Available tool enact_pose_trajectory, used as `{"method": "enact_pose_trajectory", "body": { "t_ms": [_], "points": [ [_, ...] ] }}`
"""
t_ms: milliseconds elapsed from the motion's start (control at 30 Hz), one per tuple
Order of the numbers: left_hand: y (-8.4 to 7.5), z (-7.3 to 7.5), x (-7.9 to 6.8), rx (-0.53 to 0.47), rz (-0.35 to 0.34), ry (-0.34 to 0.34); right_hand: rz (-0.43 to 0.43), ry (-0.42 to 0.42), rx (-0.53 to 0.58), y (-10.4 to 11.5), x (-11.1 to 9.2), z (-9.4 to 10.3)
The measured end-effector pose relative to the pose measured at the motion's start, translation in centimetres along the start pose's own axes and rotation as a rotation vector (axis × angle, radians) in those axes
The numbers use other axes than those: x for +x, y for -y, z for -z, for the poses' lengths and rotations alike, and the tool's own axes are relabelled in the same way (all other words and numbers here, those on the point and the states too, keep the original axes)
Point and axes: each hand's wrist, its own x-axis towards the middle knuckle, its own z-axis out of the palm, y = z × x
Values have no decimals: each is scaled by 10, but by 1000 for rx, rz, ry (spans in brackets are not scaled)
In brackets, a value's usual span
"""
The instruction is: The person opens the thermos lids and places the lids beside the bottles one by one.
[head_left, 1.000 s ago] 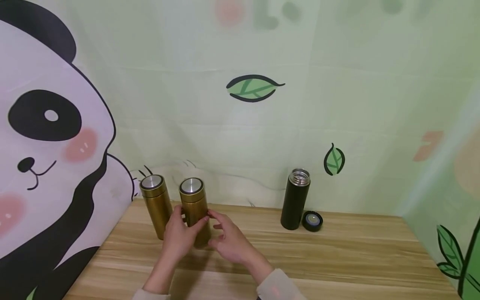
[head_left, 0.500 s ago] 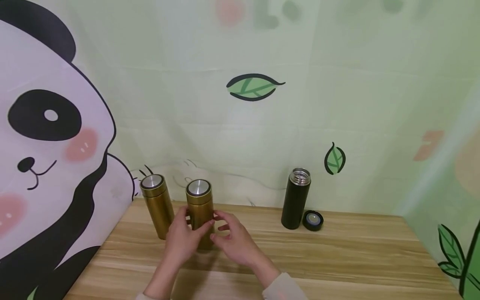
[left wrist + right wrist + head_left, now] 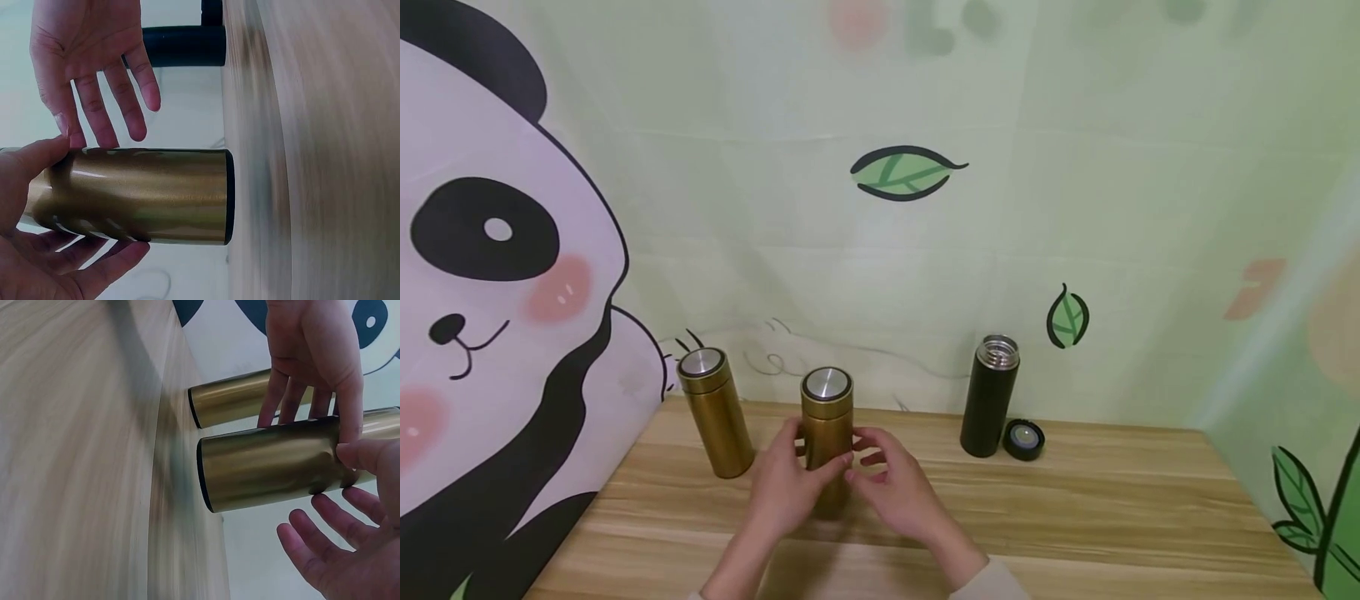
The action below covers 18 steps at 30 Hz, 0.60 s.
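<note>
A gold thermos flask (image 3: pixel 828 437) with a silver-topped lid is held upright between both hands. My left hand (image 3: pixel 786 483) grips its left side, thumb across the front and fingers curled behind. On the other side my right hand (image 3: pixel 901 487) holds it lightly, with thumb and fingertips against the wall; its other fingers (image 3: pixel 303 540) are spread. The base (image 3: pixel 230 197) appears slightly raised over the table in both wrist views. A second gold thermos flask (image 3: pixel 718 421), lidded, stands to the left.
At the back right of the wooden table (image 3: pixel 1112 508) stands a black thermos flask (image 3: pixel 990 408) with its steel mouth uncovered. Its black lid (image 3: pixel 1024 439) lies beside it, inner side up. A cloth backdrop (image 3: pixel 910 283) with a printed panda hangs behind the table.
Both hands have carried the gold flask to the right and a little nearer, away from the other gold flask. The black flask and its lid have stayed in place.
</note>
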Motion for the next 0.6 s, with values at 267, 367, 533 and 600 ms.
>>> {"method": "enact_pose_trajectory", "body": {
  "t_ms": [267,367,533,600],
  "points": [
    [-9,-12,-6,6,4,32,-16,-11,26,-8,-7,15],
    [-13,-16,-8,-8,-3,43,-13,-17,32,-11,-9,21],
    [-18,-24,-11,-16,-21,60,-31,-38,38,-15,-13,31],
    [-21,-27,-13,-21,-28,67,-41,-44,44,-16,-15,34]
  ]
}}
